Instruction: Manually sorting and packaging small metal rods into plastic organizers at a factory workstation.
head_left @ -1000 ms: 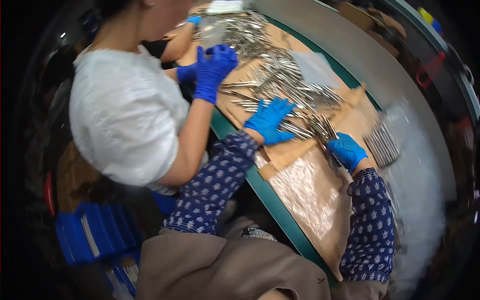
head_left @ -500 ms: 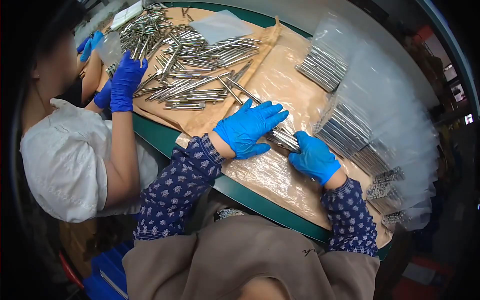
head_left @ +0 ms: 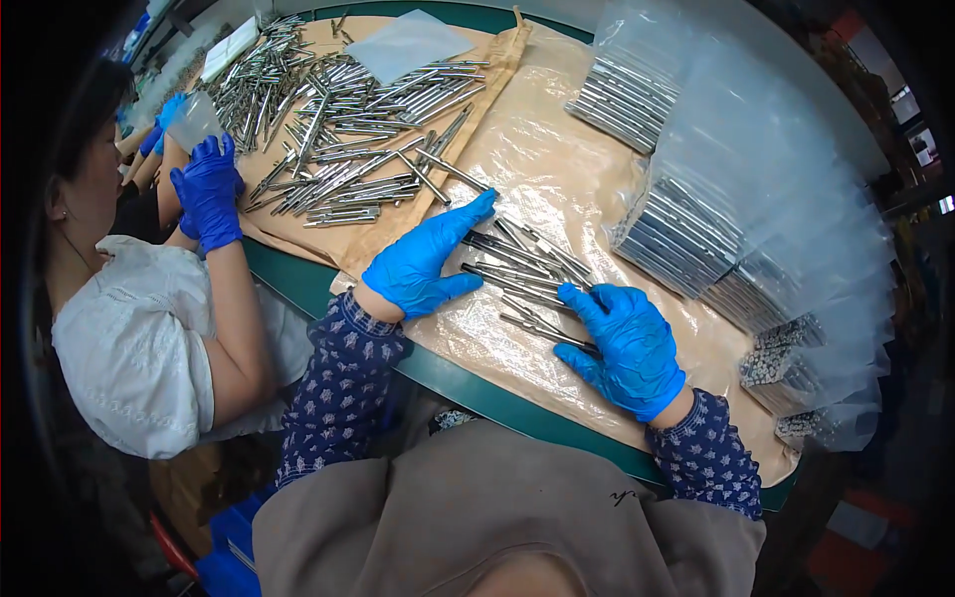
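Observation:
My left hand (head_left: 428, 259), in a blue glove, lies flat with fingers stretched out on the left side of a small batch of thin metal rods (head_left: 522, 267). My right hand (head_left: 627, 343), also blue-gloved, rests palm down on the right end of those rods, fingers spread. The rods lie on crinkled clear plastic sheet (head_left: 557, 179) over brown paper. Neither hand grips anything; both press or fence the rods between them.
A large heap of loose metal rods (head_left: 338, 129) covers brown paper at upper left. Stacks of bagged rods (head_left: 696, 219) line the right side. A co-worker in a white shirt (head_left: 139, 338) sits at left, blue-gloved hand (head_left: 209, 194) raised. The green table edge (head_left: 477, 393) runs near my body.
The view has swung so the table sits more upright and closer. My hands stay on the small rod batch, the left hand now reaching further across it.

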Demonstrator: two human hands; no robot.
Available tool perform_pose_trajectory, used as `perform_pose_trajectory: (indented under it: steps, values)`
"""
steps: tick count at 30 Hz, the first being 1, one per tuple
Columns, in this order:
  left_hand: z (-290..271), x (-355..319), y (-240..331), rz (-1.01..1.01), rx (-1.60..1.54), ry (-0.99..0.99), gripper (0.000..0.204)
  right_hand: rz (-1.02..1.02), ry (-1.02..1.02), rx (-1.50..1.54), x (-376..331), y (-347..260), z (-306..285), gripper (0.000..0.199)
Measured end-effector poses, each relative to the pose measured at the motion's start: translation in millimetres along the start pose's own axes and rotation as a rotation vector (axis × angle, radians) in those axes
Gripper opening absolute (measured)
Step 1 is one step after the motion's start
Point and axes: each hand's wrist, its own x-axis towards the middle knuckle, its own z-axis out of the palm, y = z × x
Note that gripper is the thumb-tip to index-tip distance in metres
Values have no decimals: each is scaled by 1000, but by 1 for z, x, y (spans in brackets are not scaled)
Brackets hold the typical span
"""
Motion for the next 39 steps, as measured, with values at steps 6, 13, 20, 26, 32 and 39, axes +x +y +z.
perform_pose_trajectory:
  steps: [6,13,20,26,32,39]
  values:
    - [-3,-16,5,8,100,110,81,-35,1,126,0,-2,-4,54]
    - [-13,-29,17,-84,100,183,71,7,128,276,-2,6,1,47]
    - [-4,-21,24,65,417,164,39,-98,372,400,-4,23,15,37]
    - [5,-14,13,63,507,84,17,-86,376,331,-6,21,15,28]
    - [-1,-10,13,170,502,275,28,-111,347,358,0,18,16,28]
    - [-1,1,7,-19,666,-9,19,-96,332,335,0,13,14,28]
